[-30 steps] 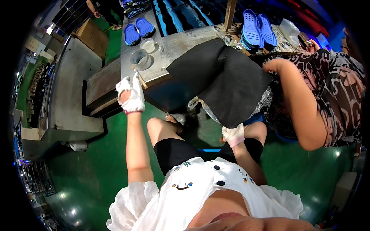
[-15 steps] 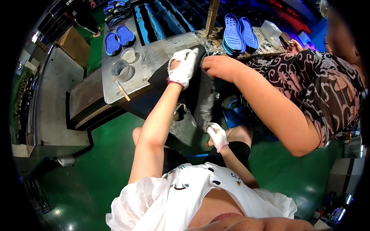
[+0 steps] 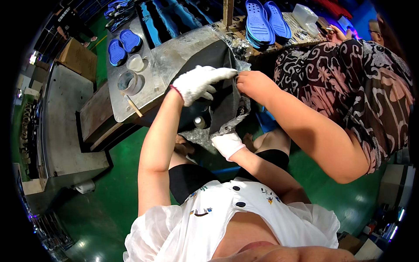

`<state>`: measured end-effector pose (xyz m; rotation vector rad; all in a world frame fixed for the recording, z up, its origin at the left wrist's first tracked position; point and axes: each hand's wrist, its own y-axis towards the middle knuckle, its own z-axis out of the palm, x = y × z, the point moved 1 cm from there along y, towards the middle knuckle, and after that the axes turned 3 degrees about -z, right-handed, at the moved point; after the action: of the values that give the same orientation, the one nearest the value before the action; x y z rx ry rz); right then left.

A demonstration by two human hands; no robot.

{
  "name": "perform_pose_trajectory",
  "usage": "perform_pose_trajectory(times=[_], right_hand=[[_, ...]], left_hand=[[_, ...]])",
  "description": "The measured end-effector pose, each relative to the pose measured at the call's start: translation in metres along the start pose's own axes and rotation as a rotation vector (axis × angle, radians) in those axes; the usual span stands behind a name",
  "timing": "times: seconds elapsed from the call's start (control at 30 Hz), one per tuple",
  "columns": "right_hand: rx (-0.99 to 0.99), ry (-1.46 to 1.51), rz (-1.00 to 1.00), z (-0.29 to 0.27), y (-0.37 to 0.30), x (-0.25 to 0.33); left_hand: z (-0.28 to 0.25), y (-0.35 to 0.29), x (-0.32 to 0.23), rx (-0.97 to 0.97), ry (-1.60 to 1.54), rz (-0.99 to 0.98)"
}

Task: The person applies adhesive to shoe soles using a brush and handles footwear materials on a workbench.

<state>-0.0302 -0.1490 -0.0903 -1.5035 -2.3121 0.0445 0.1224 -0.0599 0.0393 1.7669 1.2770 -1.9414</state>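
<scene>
A black sheet (image 3: 222,113) with a shiny, crinkled clear edge hangs from the table over my lap. At its lower end my right hand (image 3: 229,145), in a white glove, is closed on the edge. My left hand (image 3: 201,83), also white-gloved, lies across the sheet's upper part. Its index finger stretches toward the right edge while the other fingers hang apart, slightly bent. Beside that fingertip is another person's bare hand (image 3: 251,84), close against the sheet's edge; whether it grips is hidden.
On the metal table (image 3: 168,61) stand two translucent cups, the nearer one a tub (image 3: 128,83) beside a brush (image 3: 134,107). Blue shoe soles (image 3: 261,24) lie on the back ledge, and another pair (image 3: 124,46) at left. The other person sits close on my right.
My left hand has moved down and left, its fingers now reaching rightward. The right hand has shifted left with the sheet's lower end. The sheet has turned, showing more of its face.
</scene>
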Motion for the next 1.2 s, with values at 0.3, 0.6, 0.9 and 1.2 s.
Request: perform_pose_trajectory(times=[0.3, 0.6, 0.9, 1.2], right_hand=[[-0.06, -0.135, 0.029, 0.031, -0.007, -0.026], [-0.537, 1.121, 0.313, 0.007, -0.033, -0.071], [-0.986, 1.642, 0.738, 0.021, 0.002, -0.079], [-0.784, 1.334, 0.891, 0.049, 0.007, -0.172]], left_hand=[[0.017, 0.021, 0.024, -0.194, 0.428, -0.044], [0.057, 0.024, 0.065, -0.38, 0.058, -0.061], [0.085, 0.041, 0.08, -0.814, -0.146, 0.163], [0.05, 0.033, 0.075, -0.69, -0.158, 0.148]])
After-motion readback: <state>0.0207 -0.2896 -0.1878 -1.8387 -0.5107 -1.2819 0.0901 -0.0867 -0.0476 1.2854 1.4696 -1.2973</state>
